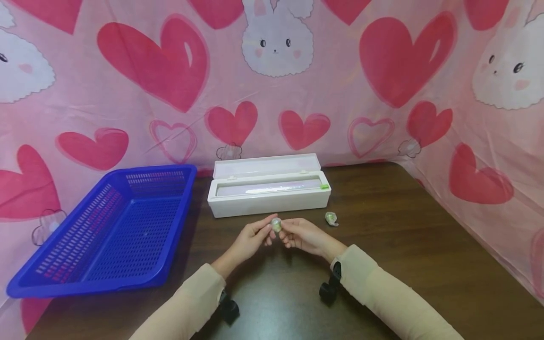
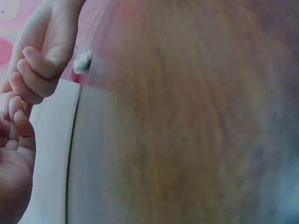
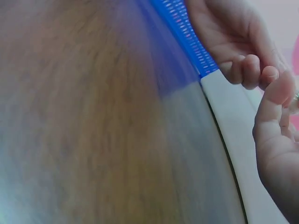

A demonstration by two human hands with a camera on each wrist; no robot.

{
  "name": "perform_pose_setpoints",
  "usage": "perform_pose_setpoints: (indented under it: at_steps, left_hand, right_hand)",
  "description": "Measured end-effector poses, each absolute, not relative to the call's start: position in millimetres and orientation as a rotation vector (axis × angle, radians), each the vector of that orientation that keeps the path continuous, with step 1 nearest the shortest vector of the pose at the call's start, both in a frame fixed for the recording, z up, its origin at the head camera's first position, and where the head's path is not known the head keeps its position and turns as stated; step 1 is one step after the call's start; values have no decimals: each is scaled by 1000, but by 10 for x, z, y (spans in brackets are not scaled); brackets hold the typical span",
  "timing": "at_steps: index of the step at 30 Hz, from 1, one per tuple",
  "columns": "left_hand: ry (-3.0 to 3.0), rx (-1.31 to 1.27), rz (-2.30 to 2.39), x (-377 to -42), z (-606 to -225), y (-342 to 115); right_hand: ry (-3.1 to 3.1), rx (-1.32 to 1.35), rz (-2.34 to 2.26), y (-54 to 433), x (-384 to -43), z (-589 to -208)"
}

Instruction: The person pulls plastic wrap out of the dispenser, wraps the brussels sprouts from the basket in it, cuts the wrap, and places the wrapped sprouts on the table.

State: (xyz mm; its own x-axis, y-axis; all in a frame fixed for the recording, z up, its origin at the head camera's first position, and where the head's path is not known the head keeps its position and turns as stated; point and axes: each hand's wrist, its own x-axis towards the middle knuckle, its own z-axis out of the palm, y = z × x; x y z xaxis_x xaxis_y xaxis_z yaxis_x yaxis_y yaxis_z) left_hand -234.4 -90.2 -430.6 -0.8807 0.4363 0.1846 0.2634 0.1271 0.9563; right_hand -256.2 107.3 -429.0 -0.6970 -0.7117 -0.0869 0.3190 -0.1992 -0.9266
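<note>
Between the fingertips of both hands, in the head view, is a small round pale-green thing [image 1: 276, 225] that looks wrapped in clear film. My left hand [image 1: 251, 237] pinches its left side and my right hand [image 1: 307, 237] pinches its right side, just in front of a long white box [image 1: 267, 205]. A similar film-wrapped piece [image 1: 331, 218] with a twisted end lies on the table to the right. In the left wrist view that piece [image 2: 82, 63] shows beyond the right hand [image 2: 49, 51]. The fingers hide most of the held piece in the wrist views.
The white box's lid [image 1: 267, 166] stands raised at the back, and a small green tab [image 1: 325, 186] sits at its right front edge. A large blue perforated basket [image 1: 170, 264] stands on the left of the dark wooden table [image 1: 408, 245]. A heart-patterned cloth [image 1: 263, 89] hangs behind.
</note>
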Motion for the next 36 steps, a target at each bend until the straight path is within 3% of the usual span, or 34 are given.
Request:
perform_pose_setpoints:
  at_steps: [18,36]
  left_hand:
    - [2428,783,1660,-2300,-4228,-884]
    - [2655,1056,1598,-2275,-4240,-856]
  right_hand:
    - [1314,-566,-1956,1085,-2544,-4296]
    - [1327,-569,-1981,1053,-2509,-4288]
